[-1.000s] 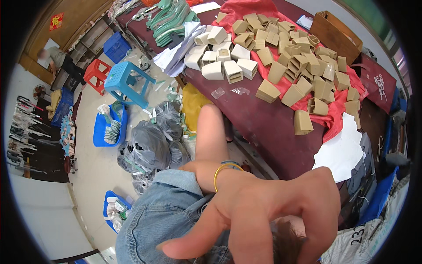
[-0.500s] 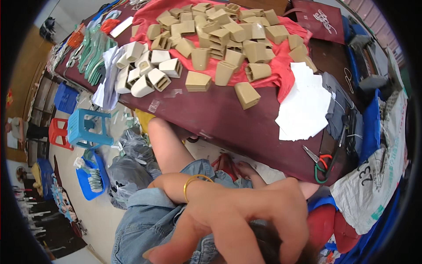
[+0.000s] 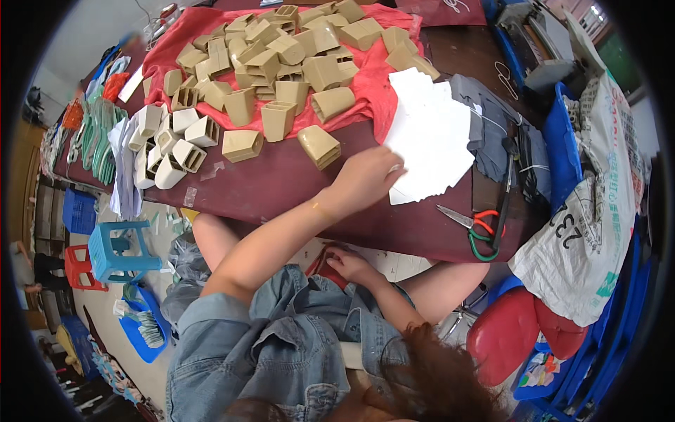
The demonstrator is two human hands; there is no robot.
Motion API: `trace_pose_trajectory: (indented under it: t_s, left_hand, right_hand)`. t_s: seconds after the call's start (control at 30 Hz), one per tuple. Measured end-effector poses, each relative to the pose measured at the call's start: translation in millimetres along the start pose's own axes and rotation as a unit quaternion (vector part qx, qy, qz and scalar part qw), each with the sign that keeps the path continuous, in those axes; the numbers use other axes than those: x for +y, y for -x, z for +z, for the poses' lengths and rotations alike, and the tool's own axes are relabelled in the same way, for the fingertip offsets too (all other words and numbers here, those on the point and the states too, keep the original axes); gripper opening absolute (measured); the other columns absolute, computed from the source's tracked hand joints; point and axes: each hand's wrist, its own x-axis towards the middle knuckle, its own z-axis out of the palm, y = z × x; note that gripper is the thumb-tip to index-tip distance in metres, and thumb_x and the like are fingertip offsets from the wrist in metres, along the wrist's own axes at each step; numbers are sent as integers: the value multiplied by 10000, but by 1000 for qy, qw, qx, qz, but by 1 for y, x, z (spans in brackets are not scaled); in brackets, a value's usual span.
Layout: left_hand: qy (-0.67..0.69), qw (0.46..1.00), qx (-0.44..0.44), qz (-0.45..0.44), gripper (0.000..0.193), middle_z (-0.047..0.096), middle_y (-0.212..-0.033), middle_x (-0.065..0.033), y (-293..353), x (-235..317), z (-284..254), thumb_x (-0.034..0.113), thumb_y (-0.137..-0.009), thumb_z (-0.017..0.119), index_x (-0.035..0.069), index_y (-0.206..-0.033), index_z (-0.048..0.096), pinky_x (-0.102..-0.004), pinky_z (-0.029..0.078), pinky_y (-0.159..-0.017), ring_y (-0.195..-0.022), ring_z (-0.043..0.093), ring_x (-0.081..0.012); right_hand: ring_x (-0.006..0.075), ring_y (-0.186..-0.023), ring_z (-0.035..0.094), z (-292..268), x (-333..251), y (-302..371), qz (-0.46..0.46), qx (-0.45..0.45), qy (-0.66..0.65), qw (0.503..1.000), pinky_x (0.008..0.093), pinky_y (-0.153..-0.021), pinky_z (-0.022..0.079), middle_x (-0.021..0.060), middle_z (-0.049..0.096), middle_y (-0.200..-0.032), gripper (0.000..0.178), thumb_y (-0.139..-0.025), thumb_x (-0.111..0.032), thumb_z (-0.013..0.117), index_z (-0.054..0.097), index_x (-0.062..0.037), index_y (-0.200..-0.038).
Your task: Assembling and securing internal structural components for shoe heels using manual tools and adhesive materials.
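Observation:
My left hand (image 3: 369,177), its wrist ringed by a thin gold bracelet, reaches over the table to the left edge of a stack of white paper sheets (image 3: 432,144). Its fingers are bent together at the sheets; whether they pinch one cannot be made out. In my lap, under the table's front edge, my right hand (image 3: 348,266) rests with curled fingers against something dark red (image 3: 325,273), partly hidden. Just left of my left hand lies a single tan hollow block (image 3: 318,146). Many more tan hollow blocks (image 3: 264,67) are heaped on a red cloth (image 3: 369,91) behind it.
White hollow blocks (image 3: 169,172) cluster at the table's left, beside green hangers (image 3: 102,133). Scissors (image 3: 472,224) with red and green handles lie near the front right edge, by folded grey cloth (image 3: 485,112). A white sack (image 3: 580,239) stands at the right, stools (image 3: 116,257) at the left.
My left hand has gone from close before the camera out over the table to the paper stack. My right hand now lies against the dark red thing. The view has shifted.

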Motion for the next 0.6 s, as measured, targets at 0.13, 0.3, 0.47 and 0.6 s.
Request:
trace_pose_trajectory:
  t_s: [0.13, 0.3, 0.47, 0.6]
  left_hand:
    - [-152, 986, -15, -69, 265, 585, -909, -142, -35, -15, 54, 258, -793, 659, 19, -896, 606, -412, 487, -763, -923, 549, -330]
    - [-179, 970, -31, -162, 283, 590, -910, -148, -18, -18, 83, 243, -720, 700, 0, -845, 622, -383, 455, -832, -910, 538, -306]
    - [-164, 978, 35, -122, 97, 604, -837, -124, -23, -18, 107, 111, -734, 606, 28, -735, 656, -375, 478, -771, -849, 566, -294]
    - [-73, 973, -13, -218, 108, 642, -768, -192, -36, -23, 69, 88, -650, 653, 1, -711, 675, -415, 516, -684, -750, 632, -342]
  right_hand:
    - [339, -1102, 537, 4, 12, -4, -12, -23, 79, 997, 382, -931, 425, 177, 560, -1202, 392, -896, -286, 514, 508, -87, -1234]
    - [362, -1122, 516, -4, 30, -11, 11, -87, -12, 996, 409, -950, 400, 198, 566, -1174, 370, -885, -304, 510, 555, -70, -1168]
    - [378, -1114, 525, -24, -25, -1, 146, -89, -48, 984, 410, -922, 408, 225, 573, -1161, 461, -898, -392, 491, 538, -43, -1196]
    - [319, -1078, 560, -10, 17, -9, 74, -79, 60, 992, 370, -888, 432, 196, 573, -1184, 461, -905, -361, 507, 523, -22, -1218]
